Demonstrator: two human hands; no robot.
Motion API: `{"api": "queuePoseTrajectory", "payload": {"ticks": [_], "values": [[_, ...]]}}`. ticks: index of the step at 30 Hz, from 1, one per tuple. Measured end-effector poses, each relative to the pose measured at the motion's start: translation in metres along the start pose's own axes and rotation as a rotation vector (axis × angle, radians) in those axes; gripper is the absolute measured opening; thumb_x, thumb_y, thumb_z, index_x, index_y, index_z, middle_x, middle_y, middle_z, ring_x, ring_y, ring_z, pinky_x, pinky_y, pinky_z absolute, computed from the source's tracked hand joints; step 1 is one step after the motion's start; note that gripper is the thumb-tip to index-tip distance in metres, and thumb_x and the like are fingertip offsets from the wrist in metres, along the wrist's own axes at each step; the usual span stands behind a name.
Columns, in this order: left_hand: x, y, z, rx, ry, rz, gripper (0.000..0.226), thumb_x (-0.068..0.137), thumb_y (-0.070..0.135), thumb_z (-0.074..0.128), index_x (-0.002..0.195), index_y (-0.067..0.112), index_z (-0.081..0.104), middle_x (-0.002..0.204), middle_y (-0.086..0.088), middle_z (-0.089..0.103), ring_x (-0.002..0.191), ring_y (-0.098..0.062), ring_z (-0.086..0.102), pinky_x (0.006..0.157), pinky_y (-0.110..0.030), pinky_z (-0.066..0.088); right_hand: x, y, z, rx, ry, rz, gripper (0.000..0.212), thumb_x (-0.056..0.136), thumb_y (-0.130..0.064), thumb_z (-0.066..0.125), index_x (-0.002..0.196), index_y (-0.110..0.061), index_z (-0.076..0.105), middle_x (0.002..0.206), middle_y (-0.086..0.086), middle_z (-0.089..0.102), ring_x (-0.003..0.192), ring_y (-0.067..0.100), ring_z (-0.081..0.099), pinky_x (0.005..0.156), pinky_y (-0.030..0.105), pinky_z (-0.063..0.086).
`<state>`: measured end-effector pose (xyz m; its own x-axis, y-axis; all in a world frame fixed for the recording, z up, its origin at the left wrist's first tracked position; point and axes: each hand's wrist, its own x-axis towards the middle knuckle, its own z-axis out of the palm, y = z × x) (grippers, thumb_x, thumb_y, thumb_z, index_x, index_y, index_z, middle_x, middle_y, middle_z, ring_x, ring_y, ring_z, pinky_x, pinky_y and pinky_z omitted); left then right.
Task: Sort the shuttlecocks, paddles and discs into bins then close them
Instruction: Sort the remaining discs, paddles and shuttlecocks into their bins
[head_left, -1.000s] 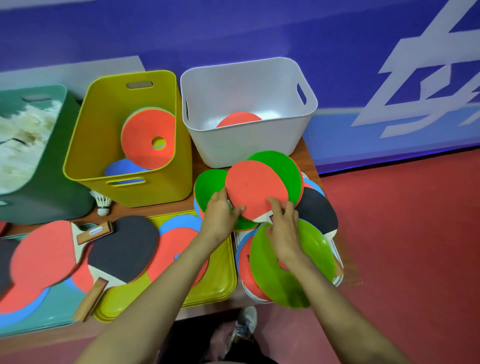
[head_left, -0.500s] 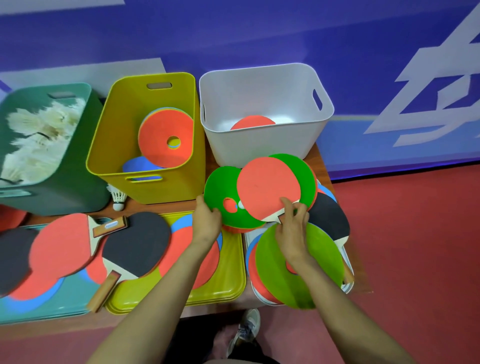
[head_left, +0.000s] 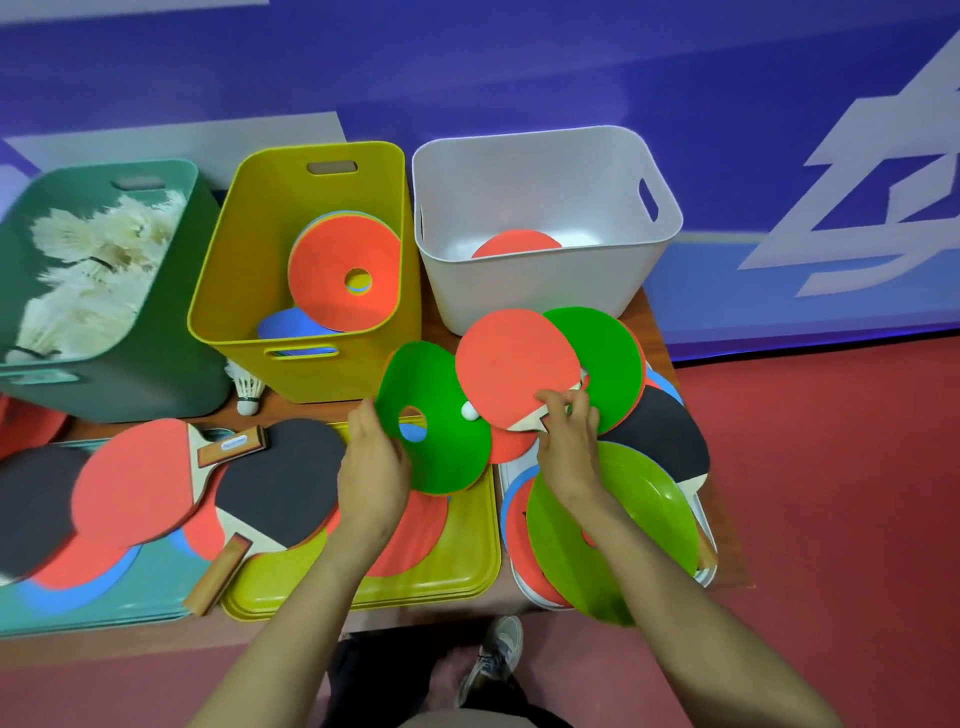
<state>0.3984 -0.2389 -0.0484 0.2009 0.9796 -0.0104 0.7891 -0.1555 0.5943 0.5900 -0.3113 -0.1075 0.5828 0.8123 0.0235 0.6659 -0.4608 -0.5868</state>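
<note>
Green disc pinched by left fingers, red paddle gripped by right fingers; yellow bin, white bin behind.

Sports hall, red court floor, blue banner wall with white lettering, paddles and shuttlecocks
</note>
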Motion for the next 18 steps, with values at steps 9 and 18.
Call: {"api": "queuePoseTrajectory", "payload": {"ticks": [9,18], "values": [[-0.01,-0.01,-0.039,-0.009,0.159,-0.025,0.038,0.088,0.001,0.041,0.125,0.006,0.038,0.125,-0.018,0.044,0.095,-0.045,0.052,0.068,-0.044,0.038,0.007,-0.008,0.002,-0.096,-0.017,-0.018,0.052,0.08,0.011,0.048,0.129,-0.009,0.049,0.125,0.016,0.04,0.103,0.034,0.043,0.088,0.042,0.043],[-0.006,-0.004,-0.035,-0.337,0.059,-0.03,0.036,0.091,-0.003,0.039,0.126,0.005,0.042,0.123,-0.013,0.051,0.106,-0.022,0.048,0.077,-0.022,0.031,0.005,-0.018,-0.003,-0.248,0.1,-0.034,0.043,0.07,-0.003,0.066,0.112,-0.009,0.059,0.111,0.016,0.052,0.102,0.036,0.048,0.079,0.043,0.042]]}}
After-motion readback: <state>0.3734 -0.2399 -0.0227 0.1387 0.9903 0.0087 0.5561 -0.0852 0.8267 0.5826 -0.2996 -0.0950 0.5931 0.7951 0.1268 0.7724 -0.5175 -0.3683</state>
